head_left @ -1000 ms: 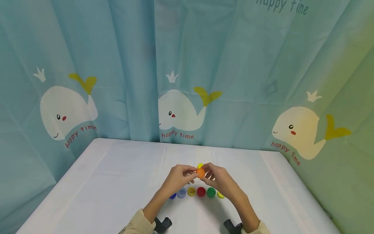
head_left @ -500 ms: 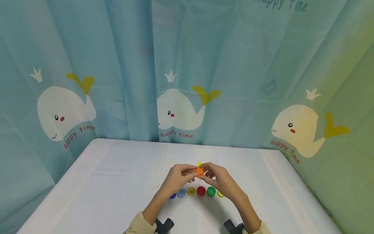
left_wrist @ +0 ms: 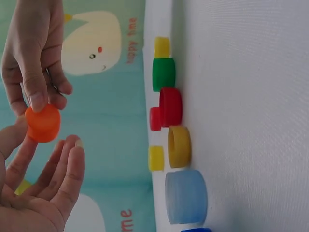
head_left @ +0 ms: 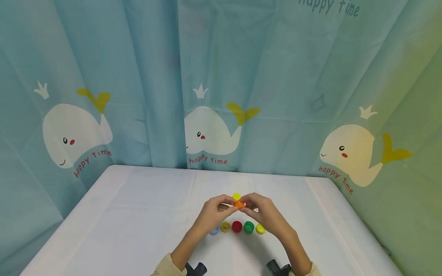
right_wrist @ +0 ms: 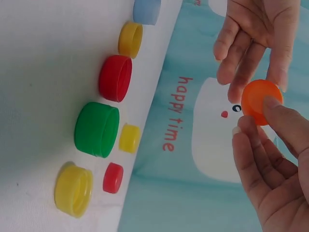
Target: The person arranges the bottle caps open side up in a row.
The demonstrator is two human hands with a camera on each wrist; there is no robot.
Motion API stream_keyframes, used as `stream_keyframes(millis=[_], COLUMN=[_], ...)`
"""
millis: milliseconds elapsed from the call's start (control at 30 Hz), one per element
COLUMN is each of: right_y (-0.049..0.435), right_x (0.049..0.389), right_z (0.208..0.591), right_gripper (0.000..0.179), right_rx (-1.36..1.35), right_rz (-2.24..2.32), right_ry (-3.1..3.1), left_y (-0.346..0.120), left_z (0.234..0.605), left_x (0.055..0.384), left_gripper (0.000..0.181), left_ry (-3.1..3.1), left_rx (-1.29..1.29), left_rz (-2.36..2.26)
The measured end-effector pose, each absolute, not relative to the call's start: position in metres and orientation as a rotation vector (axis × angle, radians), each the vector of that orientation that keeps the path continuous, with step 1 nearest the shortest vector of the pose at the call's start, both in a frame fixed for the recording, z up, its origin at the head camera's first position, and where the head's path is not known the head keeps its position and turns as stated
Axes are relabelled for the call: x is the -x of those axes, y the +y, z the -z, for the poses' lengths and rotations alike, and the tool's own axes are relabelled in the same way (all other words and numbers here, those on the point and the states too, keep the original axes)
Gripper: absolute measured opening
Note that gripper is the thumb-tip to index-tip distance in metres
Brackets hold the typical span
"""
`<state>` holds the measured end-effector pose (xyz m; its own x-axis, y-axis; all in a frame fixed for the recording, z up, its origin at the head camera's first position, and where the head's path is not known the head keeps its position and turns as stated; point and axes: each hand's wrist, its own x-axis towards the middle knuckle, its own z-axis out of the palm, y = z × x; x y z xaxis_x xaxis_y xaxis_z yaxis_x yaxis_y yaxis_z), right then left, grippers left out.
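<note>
An orange bottle cap point(head_left: 239, 205) is held up over the table between both hands. My left hand point(head_left: 214, 213) pinches one side of it with thumb and index finger; the other fingers spread loosely in the left wrist view. From the opposite side, my right hand point(head_left: 264, 210) pinches the cap, thumb point(right_wrist: 285, 118) lying across its face in the right wrist view. Below the hands stands a row of bottle caps: light blue point(left_wrist: 186, 197), gold point(head_left: 225, 227), red point(head_left: 236, 227), green point(head_left: 248, 227) and yellow point(head_left: 260, 229). A dark blue cap point(left_wrist: 196, 230) is mostly cut off.
Behind the row sit smaller caps, including a yellow one point(right_wrist: 129, 138) and a red one point(right_wrist: 113, 178). A white cloth covers the table point(head_left: 138, 214). A whale-print curtain point(head_left: 155, 96) hangs around its far side. Black wrist devices point(head_left: 197, 269) show below the forearms.
The orange cap has turned between the fingers, from a round face to a flatter edge-on look in the head view. The left wrist now hides the dark blue cap there.
</note>
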<state>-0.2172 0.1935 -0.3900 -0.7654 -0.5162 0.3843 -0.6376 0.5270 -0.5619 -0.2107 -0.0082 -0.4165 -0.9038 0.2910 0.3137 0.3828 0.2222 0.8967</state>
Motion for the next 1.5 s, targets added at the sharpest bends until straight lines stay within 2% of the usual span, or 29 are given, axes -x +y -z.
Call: stream_keyframes(millis=[333, 667, 900, 1167, 1500], right_y=[0.205, 0.211, 0.213, 0.217, 0.230], right_x=[0.217, 0.219, 0.220, 0.220, 0.218], right_z=[0.383, 0.378, 0.373, 0.373, 0.378], right_gripper=[0.012, 0.015, 0.006, 0.006, 0.007], right_rx=[-1.038, -1.042, -1.064, -1.047, -0.979], right_rz=[-1.049, -1.056, -1.047, -0.963, -0.833], right_ry=[-2.699, -2.821, -2.802, -2.798, -2.854], left_y=[0.002, 0.006, 0.010, 0.015, 0.027], left_z=[0.419, 0.418, 0.415, 0.410, 0.407], left_x=[0.207, 0.207, 0.212, 0.215, 0.222], left_gripper=[0.017, 0.013, 0.011, 0.011, 0.011], left_ry=[-2.392, -2.442, -2.510, -2.580, -2.679], left_rx=[0.666, 0.719, 0.735, 0.750, 0.951], left_rz=[1.880, 1.683, 1.562, 1.467, 1.290])
